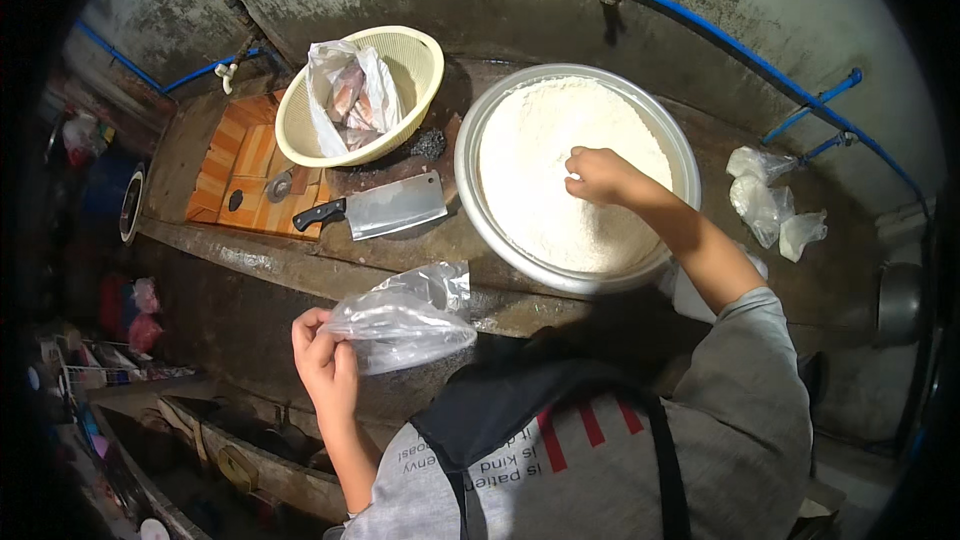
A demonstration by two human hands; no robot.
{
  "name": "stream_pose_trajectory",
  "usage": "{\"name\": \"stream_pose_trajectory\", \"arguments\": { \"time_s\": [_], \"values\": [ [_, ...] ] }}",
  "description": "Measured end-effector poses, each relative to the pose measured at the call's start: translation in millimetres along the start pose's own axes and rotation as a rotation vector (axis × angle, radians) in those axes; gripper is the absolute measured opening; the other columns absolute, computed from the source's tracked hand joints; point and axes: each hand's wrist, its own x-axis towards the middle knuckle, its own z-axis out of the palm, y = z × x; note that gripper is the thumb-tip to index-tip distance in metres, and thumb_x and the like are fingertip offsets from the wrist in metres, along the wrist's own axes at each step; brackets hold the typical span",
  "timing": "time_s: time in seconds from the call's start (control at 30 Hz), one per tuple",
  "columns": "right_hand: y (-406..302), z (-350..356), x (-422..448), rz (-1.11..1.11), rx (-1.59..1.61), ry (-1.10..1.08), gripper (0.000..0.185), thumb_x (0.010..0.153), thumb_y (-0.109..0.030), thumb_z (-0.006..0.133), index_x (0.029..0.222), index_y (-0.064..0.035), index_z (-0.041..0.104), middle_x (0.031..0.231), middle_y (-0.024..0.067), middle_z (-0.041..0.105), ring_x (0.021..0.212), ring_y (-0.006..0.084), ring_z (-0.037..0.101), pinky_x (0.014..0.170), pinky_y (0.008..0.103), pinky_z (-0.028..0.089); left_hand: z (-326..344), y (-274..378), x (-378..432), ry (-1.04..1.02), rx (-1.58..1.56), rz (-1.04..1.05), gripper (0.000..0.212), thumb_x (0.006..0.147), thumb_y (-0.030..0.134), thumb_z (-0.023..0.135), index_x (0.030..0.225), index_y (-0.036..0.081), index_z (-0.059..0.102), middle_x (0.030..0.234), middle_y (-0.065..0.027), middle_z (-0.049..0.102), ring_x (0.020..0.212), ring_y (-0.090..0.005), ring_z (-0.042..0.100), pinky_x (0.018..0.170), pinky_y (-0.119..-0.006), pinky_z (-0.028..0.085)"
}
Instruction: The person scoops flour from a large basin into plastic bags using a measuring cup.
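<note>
My left hand (326, 356) pinches the gathered edge of a clear plastic bag (409, 326) at the lower left of the basin. Over the white flour-like powder (532, 142) in a large round metal basin (469, 202), my right hand (596, 176) is curled, its fingers at the powder's surface; whether it holds any cannot be told. A cleaver (397, 206) with a black handle lies left of the basin. Behind it a cream plastic colander (420, 64) holds a white plastic bag (322, 82) with what looks like raw meat or fish inside.
Several knotted clear bags of white powder (756, 199) lie to the right of the basin. A tiled sink or recess (247, 150) with a drain is at the left. Blue pipes (720, 41) and a white tap (226, 75) are on the wall. A metal pot (900, 304) stands at far right.
</note>
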Motion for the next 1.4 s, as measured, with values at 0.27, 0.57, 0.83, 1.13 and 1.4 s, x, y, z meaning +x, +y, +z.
{"name": "stream_pose_trajectory", "arguments": {
  "time_s": [0.27,0.57,0.83,1.13,1.4],
  "values": [
    [-9,41,-22,-0.136,-0.015,0.104,0.024,0.072,-0.023,0.052,0.066,-0.0005,0.056,0.074,0.0156,0.053,0.065,0.0316,0.053,0.063,0.0378,0.045,-1,-9,-8,0.082,-0.033,0.032,0.013,0.062,-0.006,0.048,0.072,-0.003,0.055,0.090,-0.0128,0.050,0.084,-0.0215,0.049,0.074,-0.027,0.039],
    [18,54,-37,-0.131,0.521,0.045,0.021,0.073,-0.014,0.052,0.059,-0.0011,0.045,0.071,0.0054,0.042,0.065,0.0163,0.043,0.062,0.0277,0.038,6,5,9,-0.030,0.363,0.236,0.036,0.067,-0.001,0.054,0.103,0.001,0.052,0.109,-0.0146,0.048,0.100,-0.0315,0.044,0.087,-0.037,0.036],
    [28,74,-41,0.306,1.709,0.029,0.020,0.077,-0.014,0.040,0.058,-0.0135,0.039,0.051,-0.0019,0.035,0.044,0.0067,0.031,0.045,0.0204,0.031,14,32,41,-0.101,0.214,0.137,0.039,0.066,-0.005,0.054,0.105,0.000,0.050,0.115,-0.0120,0.046,0.068,-0.0202,0.057,0.058,-0.026,0.046],
    [31,69,-64,0.309,2.090,0.454,0.014,0.075,-0.019,0.049,0.064,-0.0123,0.043,0.052,-0.0022,0.036,0.045,0.0079,0.032,0.045,0.0229,0.030,43,57,85,-0.359,0.040,0.276,0.023,0.068,-0.004,0.046,0.087,-0.001,0.057,0.098,-0.0119,0.050,0.069,-0.0190,0.053,0.062,-0.026,0.042],
    [12,12,-105,0.626,1.911,0.871,0.012,0.073,-0.017,0.053,0.072,-0.0075,0.047,0.059,-0.0010,0.042,0.044,0.0049,0.032,0.038,0.0183,0.025,91,93,118,-0.634,0.198,0.395,0.040,0.064,0.007,0.058,0.103,0.004,0.052,0.096,-0.0126,0.050,0.078,-0.0245,0.054,0.070,-0.031,0.043]
  ]
}}
